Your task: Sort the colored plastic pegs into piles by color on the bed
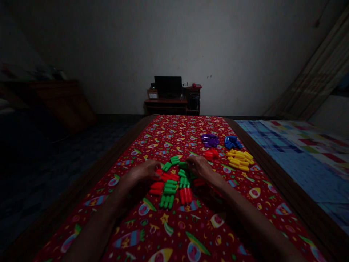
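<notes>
My left hand [145, 170] is at the left edge of a mixed group of ridged plastic pieces, its fingers closed on a red plastic piece [158, 171]. My right hand [200, 167] reaches in from the other side, fingertips pinched on a green plastic piece [183, 165]. Between and below the hands lie several more pieces, among them a green cluster [169, 187], a green upright-lying one [184, 178] and a red one [185, 195]. Part of a red piece [199, 181] shows under my right wrist.
Sorted heaps lie to the right: purple pieces [209, 140], blue pieces [232, 142], yellow pieces [240, 160] and a small red heap [211, 154]. A red patterned cloth [196, 236] covers the table. Beyond its far end stands a desk [166, 103] with a dark screen [168, 86].
</notes>
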Demonstrator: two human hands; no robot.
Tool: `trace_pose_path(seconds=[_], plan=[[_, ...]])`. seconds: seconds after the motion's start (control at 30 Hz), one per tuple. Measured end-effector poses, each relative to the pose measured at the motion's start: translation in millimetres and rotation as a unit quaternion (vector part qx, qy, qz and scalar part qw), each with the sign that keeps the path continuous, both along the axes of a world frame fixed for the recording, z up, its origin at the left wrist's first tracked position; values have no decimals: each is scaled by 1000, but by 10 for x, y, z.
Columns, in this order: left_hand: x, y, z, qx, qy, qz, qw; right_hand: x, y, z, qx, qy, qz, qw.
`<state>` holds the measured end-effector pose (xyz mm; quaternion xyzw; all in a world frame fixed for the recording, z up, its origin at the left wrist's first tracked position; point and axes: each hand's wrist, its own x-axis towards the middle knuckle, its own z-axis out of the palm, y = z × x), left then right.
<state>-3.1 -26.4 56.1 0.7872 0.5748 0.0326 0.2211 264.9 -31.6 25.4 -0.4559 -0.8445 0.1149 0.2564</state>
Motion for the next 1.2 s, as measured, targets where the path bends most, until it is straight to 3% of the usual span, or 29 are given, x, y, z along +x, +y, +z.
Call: trace_pose_path(seconds=[0.2, 0.3, 0.37, 0.5, 0.6, 0.7, 0.8, 1.0, 1.2], plan=[[233, 49, 91, 78, -127, 5, 989, -112, -152, 146, 7, 85, 41, 996], [414, -10, 71, 62, -228, -24, 971, -199, -193, 155, -22, 126, 88, 988], [502, -48, 38, 54, -267, -41, 961, -219, -177, 151, -32, 133, 85, 987], [493, -60, 2, 64, -252, -46, 964, -105, -48, 173, -29, 135, 25, 990], [373, -36, -30, 63, -165, -65, 982, 123, 117, 159, 30, 118, -99, 988], [293, -25, -114, 45, -71, -89, 992, 406, 289, 59, 101, 57, -232, 966], [308, -32, -193, 42, -50, -113, 991, 624, 403, -82, 109, -3, -301, 947], [352, -29, -80, 2, -69, -101, 992, 702, 444, -206, 115, -42, -315, 941], [237, 73, 46, 18, -167, -12, 986, 581, 391, -20, 110, -3, -272, 956]])
